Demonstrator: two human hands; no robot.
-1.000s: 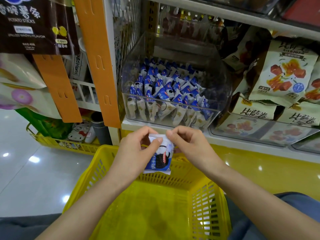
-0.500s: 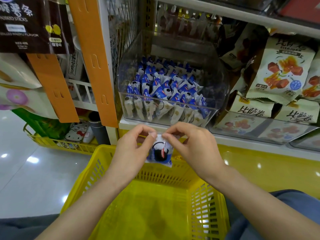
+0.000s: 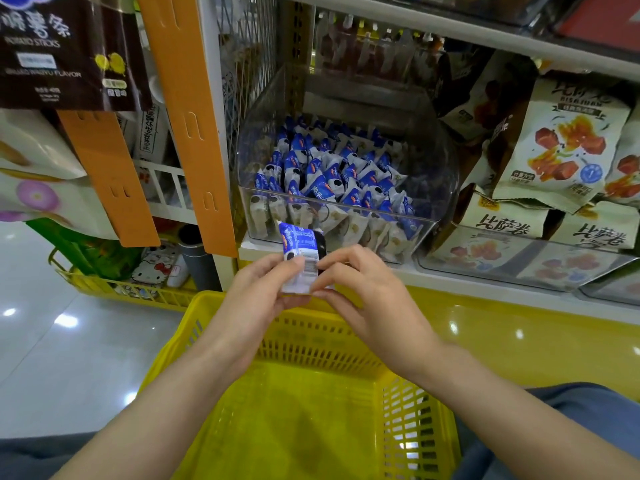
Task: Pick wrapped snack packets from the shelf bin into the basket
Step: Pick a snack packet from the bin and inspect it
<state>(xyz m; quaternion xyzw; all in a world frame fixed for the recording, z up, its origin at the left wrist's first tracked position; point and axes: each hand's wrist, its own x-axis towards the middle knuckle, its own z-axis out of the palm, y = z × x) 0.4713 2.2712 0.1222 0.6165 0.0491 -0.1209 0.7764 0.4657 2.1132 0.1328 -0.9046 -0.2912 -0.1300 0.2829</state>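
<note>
Step in hand: one blue-and-white snack packet (image 3: 300,252) is out of the bin and being held in the air, not yet dropped. Left hand (image 3: 256,301) and right hand (image 3: 369,297) are both pinching its lower end, fingers (image 3: 331,268) curled in from each side, with the packet's top sticking up between them. The packet is hovering just above the far rim of the yellow basket (image 3: 311,339), in front of the clear shelf bin (image 3: 434,188), touching neither. The basket floor is showing no packets in the part in view.

Next move, as a judgement: bringing the hands nearer, over the basket's open middle, then letting go. A short drop; the packet looks light and crinkly, so it should be landing flat enough.

Edges and room:
- The basket mouth is lying wide open below the forearms, nothing blocking it.
- The bin's clear front lip is standing just far of the knuckles; a lift for the next packet is needing to clear it.
- The packets in the bin (image 3: 332,174) are piling loosely, with open room above them.
- An orange hanging strip (image 3: 188,126) is hanging at left, and snack bags (image 3: 568,143) are crowding the bin's right side.
</note>
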